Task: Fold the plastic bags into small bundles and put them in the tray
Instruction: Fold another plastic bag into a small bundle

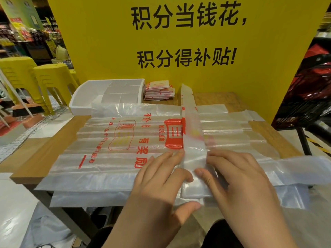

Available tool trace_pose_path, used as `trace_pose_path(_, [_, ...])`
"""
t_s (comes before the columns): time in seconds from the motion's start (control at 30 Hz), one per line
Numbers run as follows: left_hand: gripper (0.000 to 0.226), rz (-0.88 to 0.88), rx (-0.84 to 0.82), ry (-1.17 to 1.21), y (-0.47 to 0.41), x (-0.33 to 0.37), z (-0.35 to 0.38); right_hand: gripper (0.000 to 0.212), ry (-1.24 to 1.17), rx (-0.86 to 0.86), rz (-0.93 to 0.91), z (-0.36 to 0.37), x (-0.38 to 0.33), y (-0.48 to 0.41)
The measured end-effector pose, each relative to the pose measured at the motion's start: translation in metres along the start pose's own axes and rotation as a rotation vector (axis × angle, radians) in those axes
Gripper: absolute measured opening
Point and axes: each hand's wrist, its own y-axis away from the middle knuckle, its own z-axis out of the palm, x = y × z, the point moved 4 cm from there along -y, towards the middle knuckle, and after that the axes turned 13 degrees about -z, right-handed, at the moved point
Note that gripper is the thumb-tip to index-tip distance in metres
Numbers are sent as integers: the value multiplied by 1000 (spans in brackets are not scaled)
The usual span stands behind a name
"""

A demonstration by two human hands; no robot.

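Left grip (pixel 161 178) and right grip (pixel 238 176) pinching near end of long folded translucent plastic bag strip (pixel 192 140), lying across flat printed plastic bags (pixel 107 140) on wooden desk (pixel 44 154), white compartmented tray (pixel 78 104) behind

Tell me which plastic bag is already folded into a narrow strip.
The narrow strip held at its near end by the left hand and right hand, running away across the flat bags; those lie spread wide, red print showing.
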Motion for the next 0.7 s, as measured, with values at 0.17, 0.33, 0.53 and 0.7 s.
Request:
trace_pose_path(0.17, [52,-5,-85,-72,-3,-5,-3,37,-21,-99,-71,2,5,0])
trace_pose_path(0.33, [54,26,-119,-133,-5,-5,-4,44,-126,-173,-96,0,8,0])
trace_pose_path(0.53, [46,55,-122,-123,-10,-3,-5,43,-91,-285,-192,-1,10,1])
trace_pose_path(0.7, [36,82,-126,-155,-23,2,-15,59,-226,-552,-177,-11,20,-3])
